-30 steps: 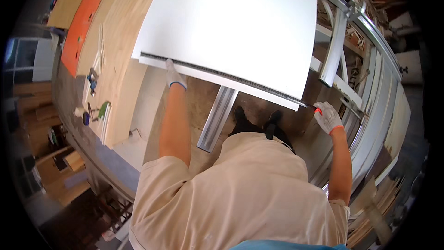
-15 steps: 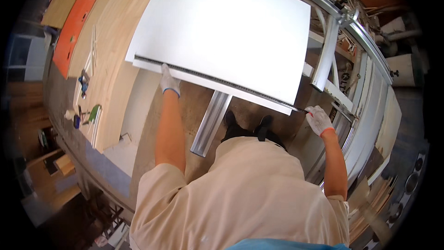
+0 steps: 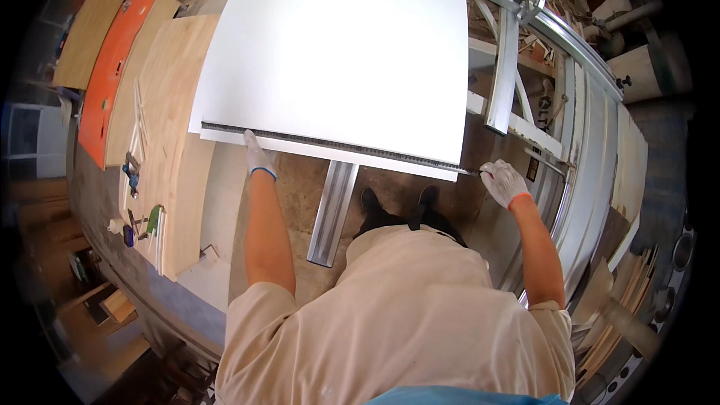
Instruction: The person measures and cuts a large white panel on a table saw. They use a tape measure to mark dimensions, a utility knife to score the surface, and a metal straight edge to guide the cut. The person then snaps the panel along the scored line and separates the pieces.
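Observation:
A large white panel (image 3: 337, 67) lies flat ahead of me, with what looks like a second white sheet edge below it at the left. Across its near edge runs a long dark tape measure blade (image 3: 337, 142) with fine marks. My left hand (image 3: 259, 157), in a white glove with a blue cuff, grips the panel's near edge toward the left, its thumb up by the blade; the fingers underneath are hidden. Just past the panel's right corner, my gloved right hand (image 3: 505, 184) is closed around the blade's right end; a little red shows between its fingers, the case mostly hidden.
A metal rail (image 3: 332, 214) juts toward me under the panel. To the right stand a metal frame arm (image 3: 503, 75) and a long rail. At left are stacked wooden boards (image 3: 176, 97), an orange board (image 3: 112, 79) and small tools (image 3: 131, 176).
The view has shifted, so the panel sits lower and farther left. Both hands keep their places along the blade; the right hand looks slightly turned.

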### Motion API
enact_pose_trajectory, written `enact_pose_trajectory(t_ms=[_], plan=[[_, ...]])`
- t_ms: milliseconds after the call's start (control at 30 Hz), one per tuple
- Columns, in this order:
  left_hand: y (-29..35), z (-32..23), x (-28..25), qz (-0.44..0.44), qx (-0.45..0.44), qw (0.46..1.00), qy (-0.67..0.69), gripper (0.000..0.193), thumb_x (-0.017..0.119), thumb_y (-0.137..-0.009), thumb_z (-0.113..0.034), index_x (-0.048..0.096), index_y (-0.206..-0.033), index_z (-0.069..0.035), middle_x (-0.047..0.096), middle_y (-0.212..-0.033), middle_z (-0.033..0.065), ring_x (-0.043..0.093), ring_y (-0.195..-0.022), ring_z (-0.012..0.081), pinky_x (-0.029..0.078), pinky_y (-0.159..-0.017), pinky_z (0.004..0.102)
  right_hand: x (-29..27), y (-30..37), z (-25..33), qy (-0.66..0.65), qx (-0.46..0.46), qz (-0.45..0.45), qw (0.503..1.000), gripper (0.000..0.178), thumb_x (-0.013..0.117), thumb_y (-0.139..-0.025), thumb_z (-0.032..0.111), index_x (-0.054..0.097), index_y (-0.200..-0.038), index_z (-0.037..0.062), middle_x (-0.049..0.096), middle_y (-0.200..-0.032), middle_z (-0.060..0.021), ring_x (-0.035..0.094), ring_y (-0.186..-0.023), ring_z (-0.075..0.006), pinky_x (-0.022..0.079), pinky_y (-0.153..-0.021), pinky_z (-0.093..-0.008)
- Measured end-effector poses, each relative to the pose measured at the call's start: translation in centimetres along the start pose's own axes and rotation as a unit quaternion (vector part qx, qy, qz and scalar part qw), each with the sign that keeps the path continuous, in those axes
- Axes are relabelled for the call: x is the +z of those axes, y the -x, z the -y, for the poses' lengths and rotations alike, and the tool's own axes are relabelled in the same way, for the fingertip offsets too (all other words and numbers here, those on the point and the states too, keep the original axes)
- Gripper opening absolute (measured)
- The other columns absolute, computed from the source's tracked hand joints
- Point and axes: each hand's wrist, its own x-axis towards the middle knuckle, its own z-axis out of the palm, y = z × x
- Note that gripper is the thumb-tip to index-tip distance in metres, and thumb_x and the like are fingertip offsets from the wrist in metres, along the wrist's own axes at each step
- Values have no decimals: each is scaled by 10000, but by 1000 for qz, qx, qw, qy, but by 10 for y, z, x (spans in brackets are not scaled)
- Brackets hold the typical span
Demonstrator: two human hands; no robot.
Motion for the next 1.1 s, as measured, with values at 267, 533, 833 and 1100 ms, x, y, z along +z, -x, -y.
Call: enact_pose_trajectory(t_ms=[267, 533, 833, 1100], plan=[[-1, -1, -2, 5, -1, 1000, -1, 810, 568, -1090, -592, 324, -1696, -113, 455, -1672, 119, 468, -1512, 347, 365, -1262, 573, 4, 0, 0, 3, 3, -13, 1000, 286, 538, -1080, 298, 752, -1158, 125, 702, -1080, -172, 684, -1112, -377, 532, -1048, -445], [4, -5, 3, 1, -2, 1000, 5, 796, 565, -1101, -573, 332, -1689, -91, 455, -1667, 126, 477, -1505, 331, 392, -1255, 543, -3, 0, 6, -3, 14, -5, 1000, 285, 548, -1083, 314, 754, -1168, 136, 703, -1101, -182, 683, -1126, -383, 541, -1040, -468], [6, -4, 3, -3, -9, 1000, 1, 810, 559, -1102, -587, 320, -1698, -93, 458, -1664, 128, 483, -1495, 336, 404, -1256, 535, 8, -1, -2, -8, 4, -29, 1000, 275, 560, -1070, 325, 764, -1140, 154, 708, -1103, -157, 692, -1104, -378, 563, -1016, -487], [-16, 6, -14, 10, -15, 1000, 8, 823, 565, -1090, -605, 302, -1712, -133, 437, -1681, 115, 478, -1498, 349, 389, -1266, 549, 7, -1, -3, -3, 5, -42, 999, 270, 583, -1050, 333, 774, -1147, 169, 720, -1103, -147, 697, -1107, -370, 574, -1003, -485]])
